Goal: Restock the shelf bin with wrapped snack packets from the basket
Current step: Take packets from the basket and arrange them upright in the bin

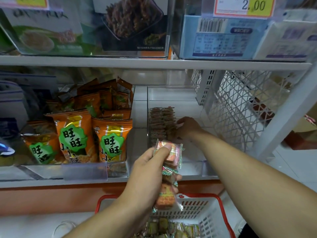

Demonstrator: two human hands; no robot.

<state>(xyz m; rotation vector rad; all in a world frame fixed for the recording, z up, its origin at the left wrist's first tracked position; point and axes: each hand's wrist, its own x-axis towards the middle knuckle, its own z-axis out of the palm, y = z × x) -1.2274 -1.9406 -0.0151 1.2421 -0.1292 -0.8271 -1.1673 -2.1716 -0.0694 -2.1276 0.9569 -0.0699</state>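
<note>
My left hand grips a stack of clear-wrapped snack packets in front of the shelf, above the white basket with a red rim. More wrapped packets lie inside the basket. My right hand reaches into the clear shelf bin and its fingers touch a row of packets standing along the bin's left side. Whether it pinches one is hidden by the hand itself.
To the left is a clear bin of orange snack bags. A white lattice side panel closes the shelf on the right. The upper shelf carries clear bins with boxed goods and a price tag.
</note>
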